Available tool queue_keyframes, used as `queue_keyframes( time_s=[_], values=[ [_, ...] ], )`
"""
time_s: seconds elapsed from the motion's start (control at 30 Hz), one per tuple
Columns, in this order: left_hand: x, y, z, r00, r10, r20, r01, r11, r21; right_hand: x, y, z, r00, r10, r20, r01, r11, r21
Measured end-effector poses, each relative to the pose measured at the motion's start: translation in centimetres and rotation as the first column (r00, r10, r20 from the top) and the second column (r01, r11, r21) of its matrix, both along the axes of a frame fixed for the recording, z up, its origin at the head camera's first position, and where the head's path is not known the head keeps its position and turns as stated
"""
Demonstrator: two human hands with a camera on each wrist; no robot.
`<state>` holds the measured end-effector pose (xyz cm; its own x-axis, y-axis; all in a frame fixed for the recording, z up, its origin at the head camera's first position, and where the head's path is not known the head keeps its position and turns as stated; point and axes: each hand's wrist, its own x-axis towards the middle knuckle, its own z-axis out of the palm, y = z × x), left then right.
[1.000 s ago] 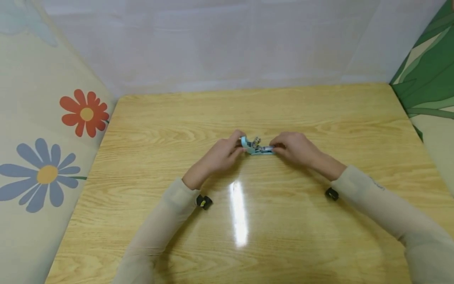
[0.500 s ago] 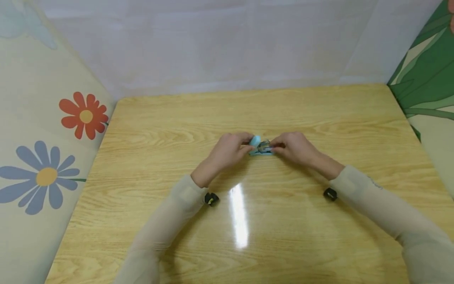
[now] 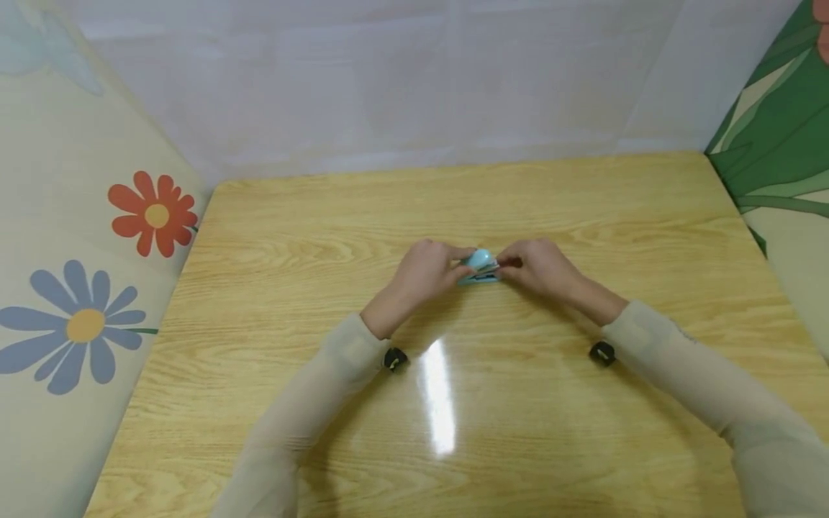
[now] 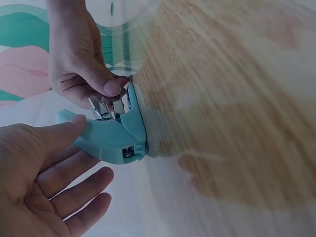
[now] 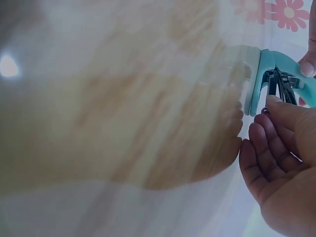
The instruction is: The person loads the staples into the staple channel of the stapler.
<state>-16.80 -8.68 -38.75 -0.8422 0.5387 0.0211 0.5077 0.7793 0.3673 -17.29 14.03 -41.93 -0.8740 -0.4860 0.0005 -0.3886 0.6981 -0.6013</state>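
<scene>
A light teal stapler with its base on the table is between the two hands. Its top cover is tilted up from the metal staple magazine. My left hand pinches the cover between thumb and index finger; in the left wrist view its other fingers spread loosely below. From the opposite end, my right hand grips the front of the metal magazine, thumb tip against it. The right fingers partly hide that end, so whether staples lie inside cannot be seen.
The wood-grain table carries a bright light reflection in front of the hands. A white cloth hangs along the back. Side panels with painted flowers and leaves border left and right. Black wrist devices sit under both cuffs.
My left hand has moved right and swung the stapler's cover over toward the magazine; the metal part that stuck up is now mostly beneath it. My right hand has stayed nearly still.
</scene>
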Motion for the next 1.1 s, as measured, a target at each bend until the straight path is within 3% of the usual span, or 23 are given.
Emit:
queue_keyframes(
  time_s=[0.13, 0.5, 0.77, 1.1],
  values=[
    [0.0, 0.3, 0.1, 1.0, -0.008, -0.014, 0.008, 0.999, -0.031, 0.0, 0.1, -0.1, 1.0, -0.008, -0.007, 0.008, 1.0, 0.002],
    [-0.5, 1.5, -0.1, 0.998, -0.041, 0.042, 0.044, 0.996, -0.083, -0.1, 0.2, -0.4, 0.998, 0.011, -0.064, -0.011, 1.0, 0.003],
    [-0.5, 2.4, 0.4, 0.995, -0.037, 0.09, 0.049, 0.99, -0.13, -0.2, 0.7, -0.5, 0.999, 0.01, -0.053, -0.009, 1.0, 0.006],
    [-0.4, 3.1, 0.0, 0.998, -0.055, 0.043, 0.062, 0.983, -0.174, -0.1, 0.7, -0.4, 0.998, 0.001, -0.065, 0.0, 1.0, 0.007]
  ],
)
